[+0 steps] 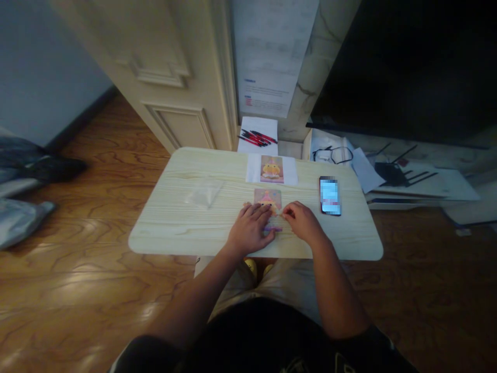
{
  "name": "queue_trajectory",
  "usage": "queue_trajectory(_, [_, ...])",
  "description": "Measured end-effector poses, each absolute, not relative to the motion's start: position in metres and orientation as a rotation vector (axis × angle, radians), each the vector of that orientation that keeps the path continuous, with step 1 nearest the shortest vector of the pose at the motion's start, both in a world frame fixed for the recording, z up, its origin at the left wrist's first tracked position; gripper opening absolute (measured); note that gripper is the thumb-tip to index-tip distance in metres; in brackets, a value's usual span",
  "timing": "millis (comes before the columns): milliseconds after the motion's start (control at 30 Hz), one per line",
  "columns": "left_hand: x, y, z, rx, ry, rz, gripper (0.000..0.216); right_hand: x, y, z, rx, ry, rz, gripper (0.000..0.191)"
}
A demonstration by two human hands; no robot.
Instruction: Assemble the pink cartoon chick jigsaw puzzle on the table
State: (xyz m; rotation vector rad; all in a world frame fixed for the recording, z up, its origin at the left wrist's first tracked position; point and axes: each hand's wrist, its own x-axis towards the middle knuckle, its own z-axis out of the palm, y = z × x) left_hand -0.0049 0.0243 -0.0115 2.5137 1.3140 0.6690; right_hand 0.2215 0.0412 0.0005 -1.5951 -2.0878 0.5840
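A small colourful picture [267, 195] with a yellow figure in a pink hat lies on the pale wooden table [166, 217]; whether it is one card or joined pieces I cannot tell. My left hand [252, 226] rests flat across its left and middle, fingers stretched out, hiding much of it. At its right edge my right hand [301, 218] is closed in a pinch, and what sits between thumb and forefinger is too small to make out. Just beyond lies a white sheet [252, 168] bearing a similar printed picture [272, 170].
A clear plastic bag [204, 193] lies on the table's left part, a lit phone [330, 196] on its right. Behind the table are several red-and-black pens [257, 138] on white paper, a white box [326, 142] with glasses, and a black router [390, 173].
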Motion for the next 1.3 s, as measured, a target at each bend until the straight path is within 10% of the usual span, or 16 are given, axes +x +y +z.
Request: queue_trajectory(1300, [-0.004,0.024,-0.011,2.521,1.322,0.675,0.054,0.198,0.06,-0.002,-2.023,-1.86,0.423,0.012])
